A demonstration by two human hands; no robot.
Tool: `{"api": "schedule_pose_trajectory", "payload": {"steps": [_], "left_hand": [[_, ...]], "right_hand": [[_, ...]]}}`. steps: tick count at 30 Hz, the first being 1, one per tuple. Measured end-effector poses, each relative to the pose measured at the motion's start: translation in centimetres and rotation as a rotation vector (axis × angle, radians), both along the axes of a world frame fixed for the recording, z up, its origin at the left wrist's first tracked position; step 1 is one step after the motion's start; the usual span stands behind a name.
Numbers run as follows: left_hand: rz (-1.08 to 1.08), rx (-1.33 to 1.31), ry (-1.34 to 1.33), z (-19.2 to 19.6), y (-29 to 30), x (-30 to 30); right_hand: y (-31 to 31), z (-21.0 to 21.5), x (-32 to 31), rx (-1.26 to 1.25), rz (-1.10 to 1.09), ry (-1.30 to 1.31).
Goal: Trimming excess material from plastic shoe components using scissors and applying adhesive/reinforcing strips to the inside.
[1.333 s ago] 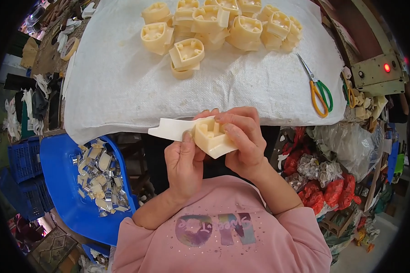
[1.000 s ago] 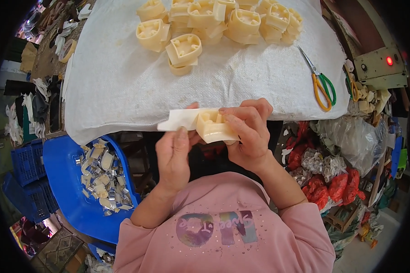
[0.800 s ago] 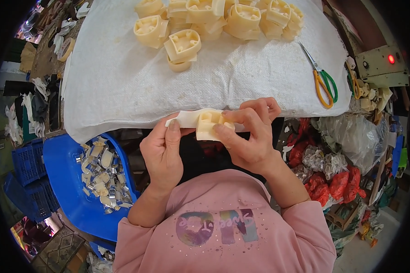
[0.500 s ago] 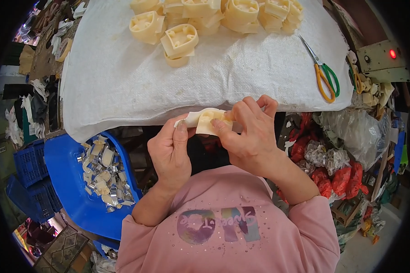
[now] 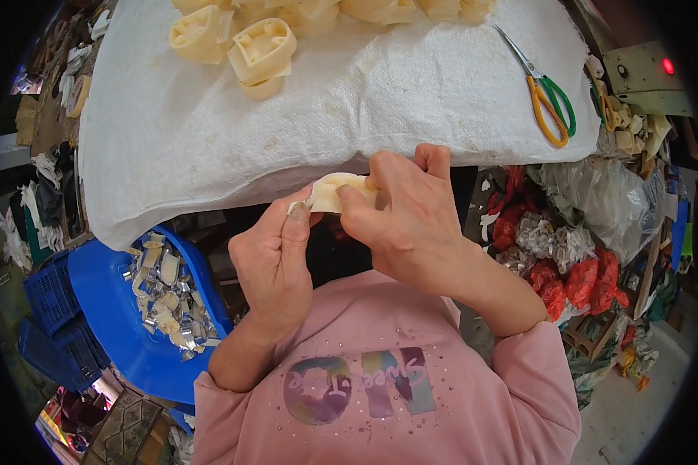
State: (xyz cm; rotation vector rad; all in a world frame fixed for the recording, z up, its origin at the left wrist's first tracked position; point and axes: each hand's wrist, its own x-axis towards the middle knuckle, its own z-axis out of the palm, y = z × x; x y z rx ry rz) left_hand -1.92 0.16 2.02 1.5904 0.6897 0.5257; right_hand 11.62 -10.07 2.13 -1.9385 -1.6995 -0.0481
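Between both hands, just off the near edge of the white woven cloth [image 5: 302,132], is a small cream moulded piece [image 5: 329,191] with a thin pale rim or strip along it. My left hand [image 5: 275,260] pinches its left end, thumb on top. My right hand [image 5: 407,213] grips the right end, its thumb pressed into the hollow face and its fingers over the far side, partly hiding the piece. Similar cream pieces [image 5: 262,48], hollow with raised bumps inside, are heaped at the far side of the cloth.
Scissors [image 5: 560,120] with one yellow and one green handle lie on the cloth at the right. At lower left stands a blue basin [image 5: 105,310] of cream and silvery pieces, beside blue crates [image 5: 50,294]. Red plastic bags [image 5: 578,280] and clear plastic sheeting [image 5: 609,209] lie at the right.
The right thumb and fingers have closed further over the cream piece, and its square flap no longer shows. The whole view has shifted, with the cloth's contents now higher and further left.
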Motion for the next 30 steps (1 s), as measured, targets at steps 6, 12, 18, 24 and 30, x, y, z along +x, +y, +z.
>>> {"api": "schedule_pose_trajectory", "payload": {"steps": [6,12,18,24,30], "left_hand": [[-0.073,0.084,0.066,-0.1,0.1,0.1],[-0.273,0.708,0.34,0.2,-0.1,0.3],[-0.296,-0.102,0.022,-1.2,2.3,-0.4],[-0.578,-0.827,-0.104,-3.9,2.0,-0.3],[-0.631,-1.098,-0.188,-4.0,1.8,0.3]], "right_hand": [[-0.1,-0.6,0.2,-0.002,-0.005,0.027],[0.1,-2.3,0.8,0.003,0.015,0.085],[-0.6,-3.1,1.9,0.129,0.04,0.267],[-0.8,-2.6,2.3,0.203,0.143,0.351],[-1.0,-2.7,2.4,0.161,0.221,0.443]]}}
